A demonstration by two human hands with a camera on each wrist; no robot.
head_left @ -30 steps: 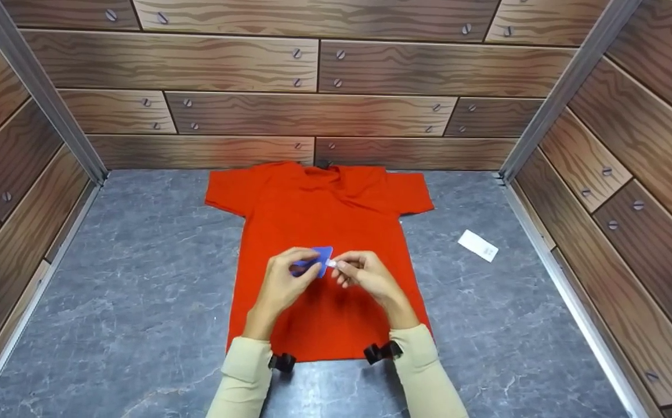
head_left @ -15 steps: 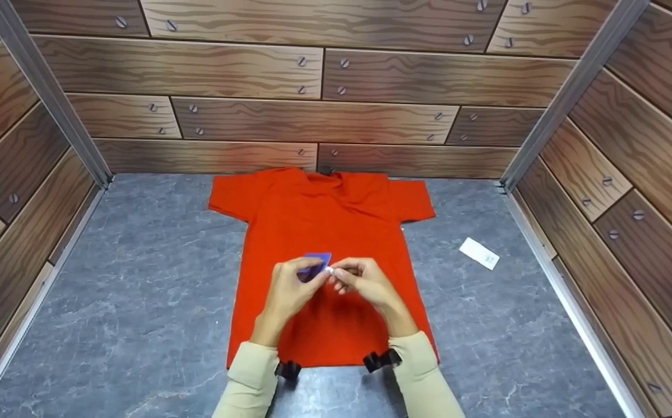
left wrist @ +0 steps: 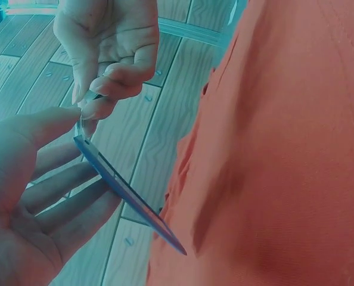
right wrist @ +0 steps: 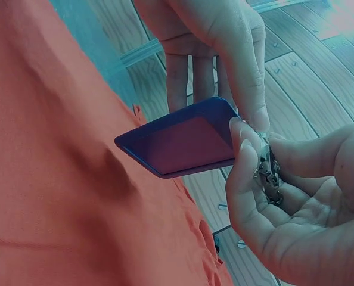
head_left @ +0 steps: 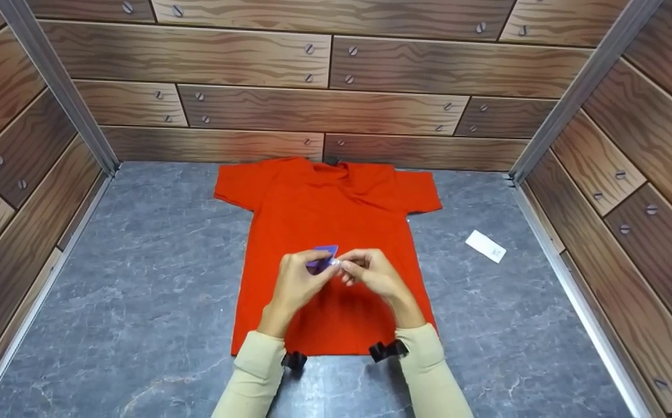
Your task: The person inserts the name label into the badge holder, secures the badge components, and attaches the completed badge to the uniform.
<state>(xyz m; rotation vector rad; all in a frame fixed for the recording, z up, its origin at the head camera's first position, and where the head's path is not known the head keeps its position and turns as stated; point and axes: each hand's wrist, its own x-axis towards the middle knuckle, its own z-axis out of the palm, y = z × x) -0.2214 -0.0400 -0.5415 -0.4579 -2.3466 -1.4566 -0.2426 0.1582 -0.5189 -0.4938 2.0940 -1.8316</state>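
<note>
In the head view, a blue badge holder point(head_left: 329, 251) is held up over the red T-shirt point(head_left: 330, 220). My left hand point(head_left: 299, 278) grips it, thumb and fingertips at its strap end, the other fingers behind it. Its flat face with a blue frame point(right wrist: 189, 143) shows in the right wrist view. Beside it, my right hand point(head_left: 375, 276) pinches a metal clip point(right wrist: 270, 179) at the clear strap, between thumb and forefinger. The two hands' fingertips almost meet there. From the left wrist, the badge holder point(left wrist: 129, 193) appears nearly edge-on.
The T-shirt lies face up and spread, collar toward the back wall. A small white card point(head_left: 486, 246) lies on the grey marbled table point(head_left: 162, 261) to its right. Wood-patterned walls point(head_left: 255, 107) close off the back and both sides.
The badge holder has tilted, showing less of its face in the head view. My left thumb has shifted to the strap, and the hands have drawn closer together. The head view has shifted slightly.
</note>
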